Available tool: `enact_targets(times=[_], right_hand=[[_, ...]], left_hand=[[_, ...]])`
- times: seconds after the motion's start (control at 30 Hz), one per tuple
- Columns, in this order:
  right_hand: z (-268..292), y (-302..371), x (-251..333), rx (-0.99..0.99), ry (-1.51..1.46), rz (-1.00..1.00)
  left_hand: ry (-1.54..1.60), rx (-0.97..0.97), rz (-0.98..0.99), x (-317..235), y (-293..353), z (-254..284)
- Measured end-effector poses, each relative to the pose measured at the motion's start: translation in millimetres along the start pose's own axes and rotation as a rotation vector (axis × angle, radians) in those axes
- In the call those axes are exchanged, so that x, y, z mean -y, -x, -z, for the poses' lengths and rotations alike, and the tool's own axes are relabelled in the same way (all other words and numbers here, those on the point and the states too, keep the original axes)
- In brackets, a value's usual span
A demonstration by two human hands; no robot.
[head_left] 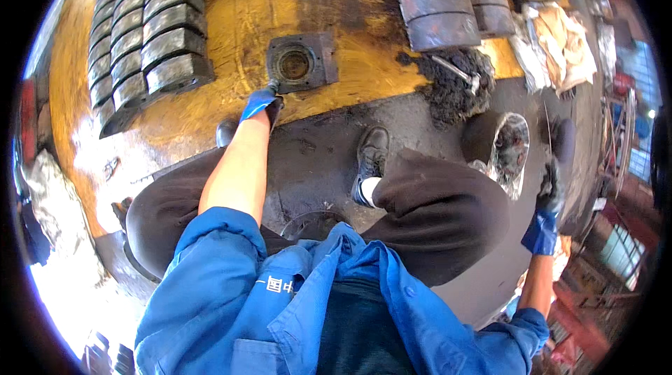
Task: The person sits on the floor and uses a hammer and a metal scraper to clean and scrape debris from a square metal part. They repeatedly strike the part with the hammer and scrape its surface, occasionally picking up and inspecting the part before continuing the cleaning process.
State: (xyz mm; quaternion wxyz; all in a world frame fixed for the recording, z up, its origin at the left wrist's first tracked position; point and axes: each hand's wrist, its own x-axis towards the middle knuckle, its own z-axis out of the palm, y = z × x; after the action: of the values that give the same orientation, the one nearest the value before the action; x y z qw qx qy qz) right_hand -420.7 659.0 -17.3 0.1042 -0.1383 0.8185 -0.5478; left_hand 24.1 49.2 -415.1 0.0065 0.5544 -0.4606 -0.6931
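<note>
The left hand (260, 102), in a blue glove, has its fingers curled around a small dark tool or fitting at the lower left corner of a square metal flange (302, 61); what exactly they grip is too small to tell. The flange, with 1 round rusty bore at its centre, lies flat on a yellow steel plate (238, 18). The right hand (551, 189), also gloved, reaches well to the right of the flange, its fingers closed on something dark that cannot be made out, beside a plastic-lined tub (509, 151) of black grease.

2 rows of curved metal blocks (143, 32) sit left of the flange, and more curved segments (437, 1) right of it above a greasy rag pile (455, 85).

The step appears to be working at the flange's corner. The next move likely calls for a steady left grip there, with the crouched feet planted below the flange.
</note>
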Motion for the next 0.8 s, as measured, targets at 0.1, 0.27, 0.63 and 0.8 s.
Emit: enact_targets(times=[0.1,0.27,0.63,0.8], right_hand=[[-143,-53,115,0.346,0.438,0.276],[-356,-50,187,0.924,0.429,0.071],[-596,-3,115,1.131,1.463,0.348],[-638,38,97,1.218,1.315,0.736]], left_hand=[[0.011,-0.026,0.018,11,-11,-20],[0.286,-0.028,0.235,-49,52,-49],[-0.659,-0.094,-0.269,-31,28,-66],[-0.125,-0.17,-0.047,40,-19,-35]])
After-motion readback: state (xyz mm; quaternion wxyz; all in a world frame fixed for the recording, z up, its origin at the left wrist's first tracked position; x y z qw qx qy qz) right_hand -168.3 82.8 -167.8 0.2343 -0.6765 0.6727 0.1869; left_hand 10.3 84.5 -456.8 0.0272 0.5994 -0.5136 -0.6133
